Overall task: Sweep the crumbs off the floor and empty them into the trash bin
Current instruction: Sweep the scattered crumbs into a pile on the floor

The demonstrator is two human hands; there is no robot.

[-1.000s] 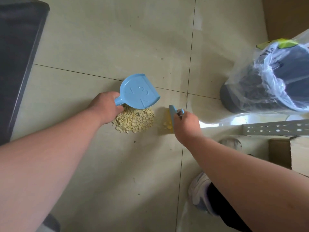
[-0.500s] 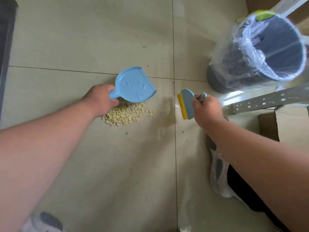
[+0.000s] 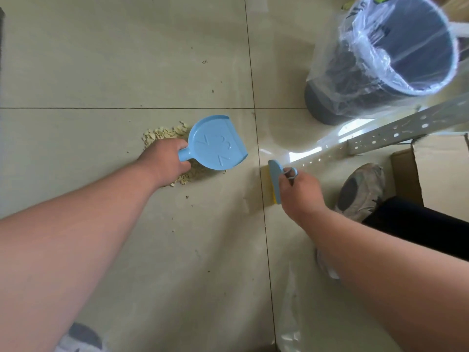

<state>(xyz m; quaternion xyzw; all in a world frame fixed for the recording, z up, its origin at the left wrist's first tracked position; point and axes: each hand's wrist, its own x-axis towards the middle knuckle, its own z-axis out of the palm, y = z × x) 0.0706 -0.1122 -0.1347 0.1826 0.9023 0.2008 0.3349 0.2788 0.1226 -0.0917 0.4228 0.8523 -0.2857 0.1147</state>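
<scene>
Pale crumbs (image 3: 162, 132) heaped on tile (lined bin (image 3: 396, 59) well apart)

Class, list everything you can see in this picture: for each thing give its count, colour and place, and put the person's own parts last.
Dustpan: one, light blue, underside up, over the crumbs.
Crumbs: one pile, pale yellow, on the floor, partly hidden.
Brush: one, blue with yellow bristles, right of the dustpan.
Trash bin: one, dark grey, clear liner, upper right.
Perforated metal strip: one, pale grey, right.
Cardboard box: one, brown, right edge.
Shoes: grey, three partly seen.
Left hand: holds dustpan handle.
Right hand: holds brush.
</scene>
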